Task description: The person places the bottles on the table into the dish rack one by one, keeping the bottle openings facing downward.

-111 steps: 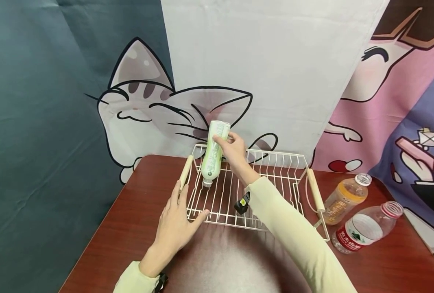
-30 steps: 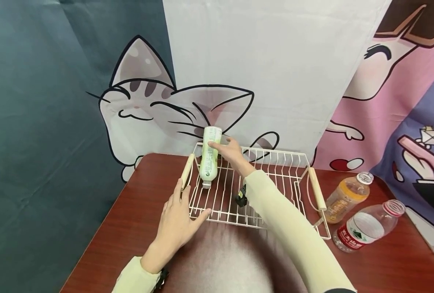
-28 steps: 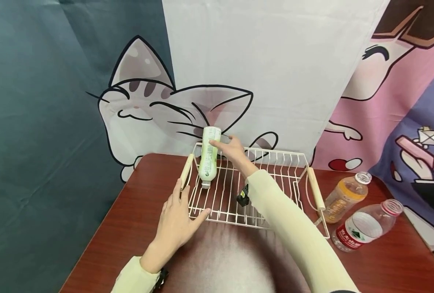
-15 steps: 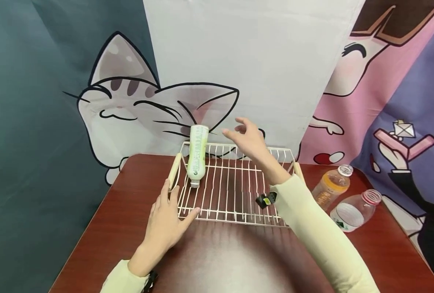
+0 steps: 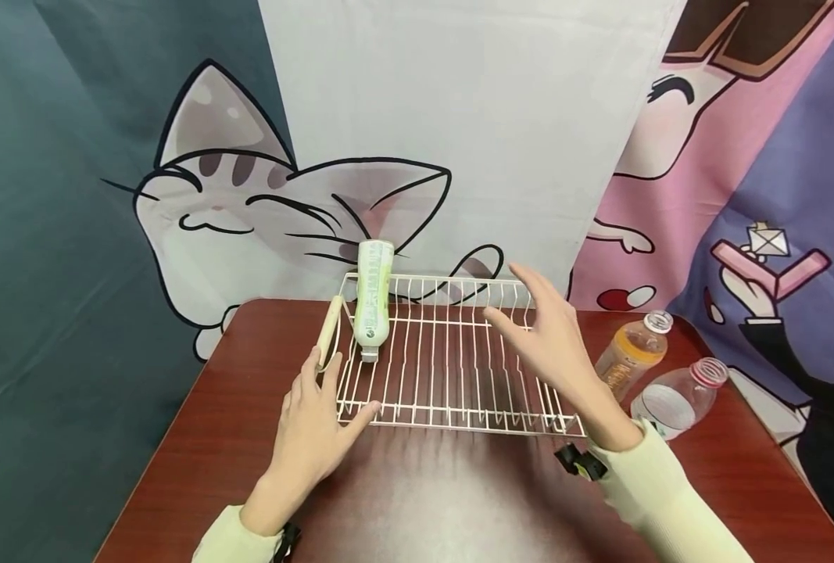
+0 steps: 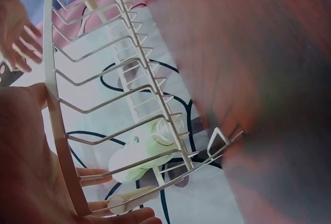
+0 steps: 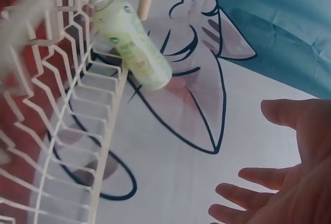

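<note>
A pale green and white plastic bottle (image 5: 373, 293) leans at the left end of the white wire dish rack (image 5: 452, 367). Its capped end points down toward the front, and its base rises above the back rail. My left hand (image 5: 311, 426) rests against the rack's front left corner, fingers stretched along the wooden handle (image 5: 328, 332), thumb by the front rail. In the left wrist view, fingertips show beyond the rack's wires. My right hand (image 5: 553, 344) hovers above the rack's right side with spread fingers and nothing in it. The right wrist view shows it apart from the bottle.
Right of the rack stand an orange-labelled drink bottle (image 5: 631, 352) and a clear uncapped bottle (image 5: 680, 399) with a red neck, partly behind my right arm. The red-brown table (image 5: 417, 500) extends in front. A printed cartoon cloth (image 5: 515, 141) hangs close behind.
My right hand has let go of the green bottle and moved right and toward me. The bottle stays leaning in the rack. My left hand keeps its place on the corner. The view has turned rightward.
</note>
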Available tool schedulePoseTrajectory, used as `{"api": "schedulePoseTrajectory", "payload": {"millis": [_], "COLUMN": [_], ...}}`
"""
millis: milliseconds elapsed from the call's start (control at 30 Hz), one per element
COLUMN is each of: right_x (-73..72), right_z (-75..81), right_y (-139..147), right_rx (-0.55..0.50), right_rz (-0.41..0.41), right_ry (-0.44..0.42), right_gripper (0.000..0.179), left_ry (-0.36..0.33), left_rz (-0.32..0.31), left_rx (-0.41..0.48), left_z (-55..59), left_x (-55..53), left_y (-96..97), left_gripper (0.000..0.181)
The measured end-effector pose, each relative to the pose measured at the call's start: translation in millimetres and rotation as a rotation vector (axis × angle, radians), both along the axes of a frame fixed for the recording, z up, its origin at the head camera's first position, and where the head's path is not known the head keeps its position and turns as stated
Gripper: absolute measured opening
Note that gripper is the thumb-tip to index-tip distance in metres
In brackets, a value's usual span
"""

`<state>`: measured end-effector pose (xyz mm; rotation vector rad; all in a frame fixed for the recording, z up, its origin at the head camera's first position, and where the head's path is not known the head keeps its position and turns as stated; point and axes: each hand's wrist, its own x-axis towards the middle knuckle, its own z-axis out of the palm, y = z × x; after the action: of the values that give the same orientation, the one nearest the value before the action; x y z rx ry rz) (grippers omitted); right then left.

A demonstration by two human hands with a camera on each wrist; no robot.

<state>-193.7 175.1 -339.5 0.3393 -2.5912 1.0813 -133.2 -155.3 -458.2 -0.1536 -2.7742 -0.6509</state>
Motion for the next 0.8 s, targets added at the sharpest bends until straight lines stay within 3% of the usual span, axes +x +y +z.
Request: {"api": "schedulePoseTrajectory", "payload": {"millis": [333,800], "right_x": [40.9,78.9], "right_z": [-27.4,-45.9], "right_y": [25,52], "right_rx": [-0.028,-0.145], "right_rz": [-0.064,-0.197], "right_ry": [0.198,0.298], "right_gripper": [0.075,0.084], "left_ry": [0.027,0.044], "left_rz": [0.017,0.026], "left_rx": [-0.029,-0.027], "left_z": [-3.9,-8.3], "left_x": [0.3,-0.4], "left_y": [1.9,3.7], "left_gripper": [0.101,0.1]}}
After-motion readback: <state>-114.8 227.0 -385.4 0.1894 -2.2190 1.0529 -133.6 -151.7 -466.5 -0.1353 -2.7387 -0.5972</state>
